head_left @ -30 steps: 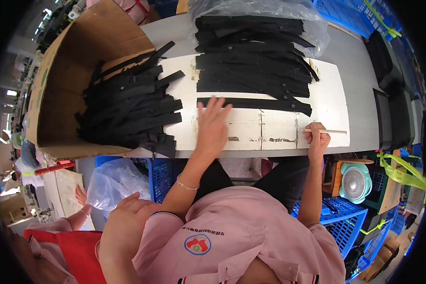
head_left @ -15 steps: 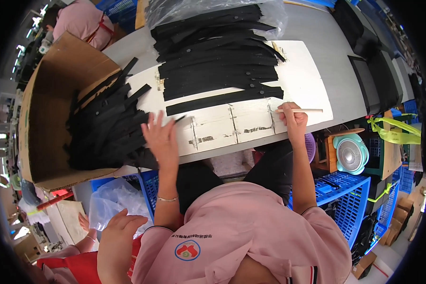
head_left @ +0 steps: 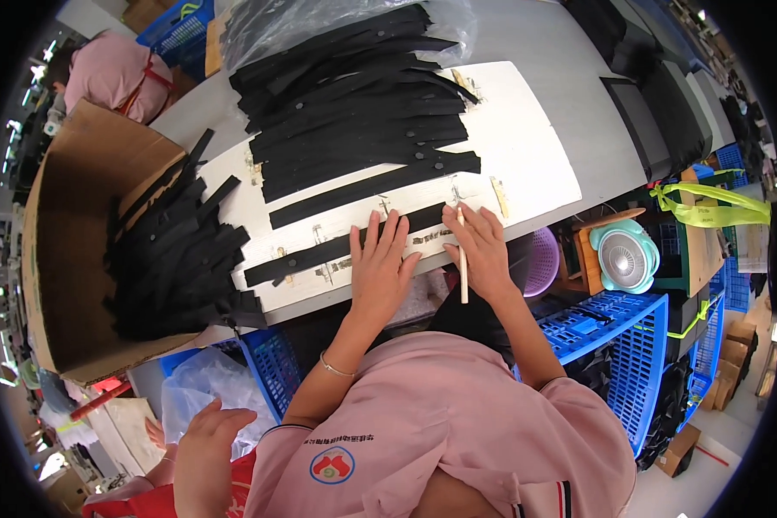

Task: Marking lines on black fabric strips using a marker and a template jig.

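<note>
Since half a second ago my left hand (head_left: 378, 263) has come across from the left part of the white rectangular work board (head_left: 527, 147) to its near edge, and it now lies flat, fingers spread, on the long black fabric strip (head_left: 319, 252) that runs slantwise along the front of the board. My right hand (head_left: 482, 246) has shifted a little left and rests beside it at the strip's right end, fingers closed around a thin pale wooden stick (head_left: 463, 272) whose lower end points back toward my body. The strip sits apart from the rest: a second single black strip (head_left: 363, 188) lies just beyond it, and further up the board is the stack of black strips (head_left: 354, 121), fanned and overlapping, with a clear crumpled plastic bag (head_left: 319, 26) behind them. The board lies on the grey tabletop (head_left: 570, 78). To my left an open brown cardboard box (head_left: 69, 259) holds a loose heap of more black strips (head_left: 177, 259). Below the tabletop edge to my right stand a blue plastic crate (head_left: 630, 345) and a small mint-green fan (head_left: 628, 257). Another person's hand (head_left: 207, 432) shows at lower left
</note>
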A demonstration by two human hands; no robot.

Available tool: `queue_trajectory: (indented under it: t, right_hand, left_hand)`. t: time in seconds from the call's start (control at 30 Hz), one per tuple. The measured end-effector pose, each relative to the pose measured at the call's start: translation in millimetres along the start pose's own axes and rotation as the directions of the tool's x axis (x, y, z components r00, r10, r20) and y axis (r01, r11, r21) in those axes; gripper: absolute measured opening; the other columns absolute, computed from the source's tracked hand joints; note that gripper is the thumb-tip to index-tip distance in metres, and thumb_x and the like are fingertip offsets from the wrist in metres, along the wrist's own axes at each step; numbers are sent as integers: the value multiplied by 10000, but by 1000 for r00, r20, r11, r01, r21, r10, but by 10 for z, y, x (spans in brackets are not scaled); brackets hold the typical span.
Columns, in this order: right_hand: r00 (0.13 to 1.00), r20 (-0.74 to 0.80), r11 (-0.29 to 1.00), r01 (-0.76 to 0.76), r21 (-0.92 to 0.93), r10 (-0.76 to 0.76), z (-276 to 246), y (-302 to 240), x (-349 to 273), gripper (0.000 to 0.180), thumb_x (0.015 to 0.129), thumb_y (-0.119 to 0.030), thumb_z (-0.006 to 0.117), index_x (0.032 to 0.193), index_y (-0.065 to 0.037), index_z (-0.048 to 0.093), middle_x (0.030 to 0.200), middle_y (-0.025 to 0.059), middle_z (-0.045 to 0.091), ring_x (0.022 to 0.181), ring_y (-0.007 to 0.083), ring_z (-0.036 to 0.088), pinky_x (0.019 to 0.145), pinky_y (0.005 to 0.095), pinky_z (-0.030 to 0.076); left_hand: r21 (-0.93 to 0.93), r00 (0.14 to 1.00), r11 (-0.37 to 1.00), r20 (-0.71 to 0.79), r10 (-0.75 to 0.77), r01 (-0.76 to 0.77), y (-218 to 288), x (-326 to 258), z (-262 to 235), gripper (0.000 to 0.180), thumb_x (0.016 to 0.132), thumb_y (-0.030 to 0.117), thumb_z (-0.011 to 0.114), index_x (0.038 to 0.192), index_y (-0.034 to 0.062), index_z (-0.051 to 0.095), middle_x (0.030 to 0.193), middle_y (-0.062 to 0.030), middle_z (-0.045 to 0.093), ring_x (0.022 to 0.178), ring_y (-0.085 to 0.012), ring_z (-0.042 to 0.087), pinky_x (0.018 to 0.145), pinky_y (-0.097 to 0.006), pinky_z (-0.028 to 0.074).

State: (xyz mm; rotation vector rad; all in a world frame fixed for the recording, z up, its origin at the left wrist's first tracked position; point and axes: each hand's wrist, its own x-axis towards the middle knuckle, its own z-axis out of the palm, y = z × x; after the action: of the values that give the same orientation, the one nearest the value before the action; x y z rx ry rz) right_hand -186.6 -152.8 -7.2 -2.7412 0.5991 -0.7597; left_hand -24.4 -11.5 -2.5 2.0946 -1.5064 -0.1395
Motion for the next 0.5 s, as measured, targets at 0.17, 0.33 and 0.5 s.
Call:
queue_trajectory:
  t: [0.17,0.33,0.5]
  right_hand:
    - [1000,30,981,10,-195,-4,-171,327,-120,591,881,-291,742,1402,-87,551,1405,52,615,1352,243,502,1204,498,261]
    - [999,14,945,-23,-325,29,-286,520,-168,579,878,-297,747,1385,-88,561,1419,36,608,1348,233,494,1212,507,265]
    - [999,-34,959,-48,-279,40,-315,423,-81,522,880,-201,745,1360,-80,581,1309,66,670,1273,236,549,1204,510,273]
  left_hand:
    - [90,998,996,56,15,-20,29,-62,-30,605,968,327,664,1502,98,497,1588,-86,442,1507,-355,319,1223,-586,159]
    - [81,998,996,42,38,-41,80,-46,36,620,969,349,659,1514,110,485,1590,-75,440,1510,-346,314,1225,-590,148]
    - [80,998,996,62,28,-33,98,-44,34,640,968,359,660,1528,118,465,1597,-70,428,1513,-340,306,1225,-593,144]
